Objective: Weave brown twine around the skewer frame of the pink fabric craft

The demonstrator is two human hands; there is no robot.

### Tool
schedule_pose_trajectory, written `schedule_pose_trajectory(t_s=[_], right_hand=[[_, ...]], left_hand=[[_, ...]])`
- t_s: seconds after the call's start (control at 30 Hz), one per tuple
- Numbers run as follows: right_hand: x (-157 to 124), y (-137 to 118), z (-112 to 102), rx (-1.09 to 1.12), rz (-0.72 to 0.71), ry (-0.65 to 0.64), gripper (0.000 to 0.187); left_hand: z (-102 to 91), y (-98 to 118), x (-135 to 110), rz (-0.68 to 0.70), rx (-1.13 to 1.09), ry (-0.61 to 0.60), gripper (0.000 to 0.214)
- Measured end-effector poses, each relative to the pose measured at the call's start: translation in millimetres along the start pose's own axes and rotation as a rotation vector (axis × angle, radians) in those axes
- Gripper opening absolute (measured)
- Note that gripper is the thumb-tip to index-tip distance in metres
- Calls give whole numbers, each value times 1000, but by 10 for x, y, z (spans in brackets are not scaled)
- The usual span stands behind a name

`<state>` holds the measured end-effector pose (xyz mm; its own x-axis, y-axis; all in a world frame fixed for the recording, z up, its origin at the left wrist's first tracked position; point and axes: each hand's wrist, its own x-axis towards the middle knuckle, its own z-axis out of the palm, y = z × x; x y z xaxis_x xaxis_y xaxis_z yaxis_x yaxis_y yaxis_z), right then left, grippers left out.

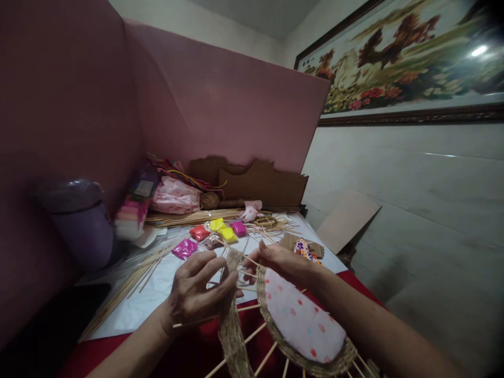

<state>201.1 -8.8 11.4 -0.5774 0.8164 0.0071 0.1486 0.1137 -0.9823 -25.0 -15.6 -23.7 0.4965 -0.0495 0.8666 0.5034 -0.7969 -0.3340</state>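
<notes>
Woven work fills the nearest part of the view at 5 o'clock: an oval base covered in pink dotted cloth, edged with a straw rim, with thin sticks fanning out from it over a red cloth. A flat straw braid runs up from 6 o'clock between the two hands.

The left hand sits at 7 o'clock of the base, fingers curled shut on the braid. The right hand lies at 12 o'clock of the base, touching its upper edge, fingertips drawn together on the sticks just beside the top of the braid.

Beyond the hands a white sheet holds loose sticks at 9 o'clock and small coloured packets at 12 o'clock. Farther back lie a bundle of reeds, a ball of twine, a pink bag and brown cardboard. A purple container stands at 10 o'clock. Behind everything rises a pink partition, and a framed picture hangs on the wall at 2 o'clock.
</notes>
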Motion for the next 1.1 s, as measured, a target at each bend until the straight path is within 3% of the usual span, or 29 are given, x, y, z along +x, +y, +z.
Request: schedule_pose_trajectory(t_s=[0.1, 0.17, 0.4, 0.67, 0.9, 1.1], right_hand=[[-30, -91, 135, 256, 98, -195, 45], [-50, -132, 171, 263, 126, -243, 37], [-41, -96, 156, 264, 183, -154, 20], [-52, -90, 173, 232, 190, -122, 20], [-70, -95, 167, 219, 146, -114, 20], [-132, -97, 138, 159, 84, -29, 21]], left_hand=[[-5, 2, 7, 7, -11, -17, 33], [-12, 3, 16, 7, -23, -20, 34], [-13, 8, -15, 1, -42, 18, 31], [-27, 20, -8, -71, -114, 4, 29], [-46, 43, -3, -159, 33, 50, 38], [-54, -60, -2, -251, 136, 76, 62]])
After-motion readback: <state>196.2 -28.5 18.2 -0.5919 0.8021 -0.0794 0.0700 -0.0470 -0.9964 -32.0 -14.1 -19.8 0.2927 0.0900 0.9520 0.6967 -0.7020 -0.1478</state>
